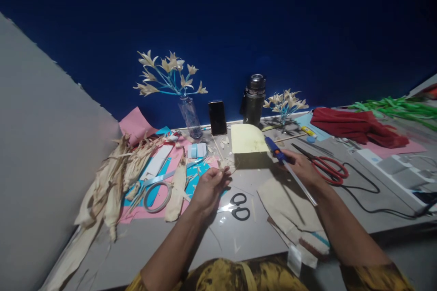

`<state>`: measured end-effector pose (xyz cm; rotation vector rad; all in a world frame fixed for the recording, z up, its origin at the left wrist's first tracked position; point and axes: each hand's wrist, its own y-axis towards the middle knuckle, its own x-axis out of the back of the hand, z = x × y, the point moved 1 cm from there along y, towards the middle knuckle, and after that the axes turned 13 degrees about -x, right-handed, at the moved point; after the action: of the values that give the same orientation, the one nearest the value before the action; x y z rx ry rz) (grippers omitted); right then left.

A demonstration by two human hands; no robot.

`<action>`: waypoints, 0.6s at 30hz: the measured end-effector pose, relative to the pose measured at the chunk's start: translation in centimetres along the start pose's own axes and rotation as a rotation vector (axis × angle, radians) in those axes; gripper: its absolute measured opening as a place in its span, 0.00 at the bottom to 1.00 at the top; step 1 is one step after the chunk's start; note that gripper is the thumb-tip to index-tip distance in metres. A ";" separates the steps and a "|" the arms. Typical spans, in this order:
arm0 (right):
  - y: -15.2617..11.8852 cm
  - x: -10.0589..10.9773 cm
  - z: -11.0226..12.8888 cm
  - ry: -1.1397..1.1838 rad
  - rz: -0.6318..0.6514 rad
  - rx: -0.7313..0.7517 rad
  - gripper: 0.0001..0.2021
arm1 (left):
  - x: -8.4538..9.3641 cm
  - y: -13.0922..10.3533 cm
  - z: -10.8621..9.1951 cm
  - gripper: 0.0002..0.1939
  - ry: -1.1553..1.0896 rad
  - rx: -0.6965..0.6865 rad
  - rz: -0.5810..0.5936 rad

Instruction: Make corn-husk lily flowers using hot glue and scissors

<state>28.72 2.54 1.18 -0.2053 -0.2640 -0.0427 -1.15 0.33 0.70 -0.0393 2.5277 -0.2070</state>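
Note:
My right hand [300,168] is wrapped round a blue hot glue gun [280,154], a clear glue stick jutting from its back end toward me. The gun's front end is near the right edge of a pale yellow paper sheet [249,138]; whether it touches is unclear. Thumb and fingers of my left hand [211,186] are pinched together at a small pale bit that I cannot make out. Just right of that hand lie scissors with black handles [241,207]. Left of it are a dried corn husk strip [177,191] and a tape roll [157,197].
Dried husks [99,195] lie over pink and blue paper at left. Husk flowers stand in a glass bottle [190,116], with a phone [217,117] and a flask [255,100] behind. Red-handled scissors [329,170], a cable, a red cloth [355,126] and a power strip [392,175] lie right.

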 end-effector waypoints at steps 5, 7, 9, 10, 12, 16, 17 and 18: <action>-1.0 -1.9 0.1 -0.156 0.072 0.062 0.22 | 0.2 0.7 -0.1 0.20 0.050 0.044 0.023; -1.1 -2.3 0.4 -0.294 0.068 0.126 0.23 | 0.5 1.0 -0.2 0.19 0.093 -0.004 -0.007; -1.0 -2.4 0.6 -0.438 0.058 0.153 0.22 | 0.9 1.2 -0.5 0.18 0.118 -0.095 -0.035; -1.0 -2.4 0.7 -0.491 0.053 0.153 0.22 | 1.0 1.3 -0.6 0.18 0.119 -0.141 -0.039; -0.9 -2.5 0.6 -0.573 0.057 0.150 0.21 | 1.1 1.6 -0.9 0.18 0.128 -0.201 -0.019; -0.9 -2.6 0.4 -0.689 0.070 0.171 0.21 | 0.7 2.4 -1.4 0.13 0.434 -0.334 0.051; -0.8 -2.6 0.3 -0.706 0.073 0.180 0.21 | 0.6 2.8 -1.6 0.10 0.552 -0.383 0.065; -0.9 -2.6 0.3 -0.718 0.075 0.191 0.21 | 0.4 3.3 -1.9 0.08 0.659 -0.431 0.075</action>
<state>26.11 1.80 0.92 -0.0321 -0.9709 0.1336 -2.50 3.84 1.49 -0.0531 3.1738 0.4289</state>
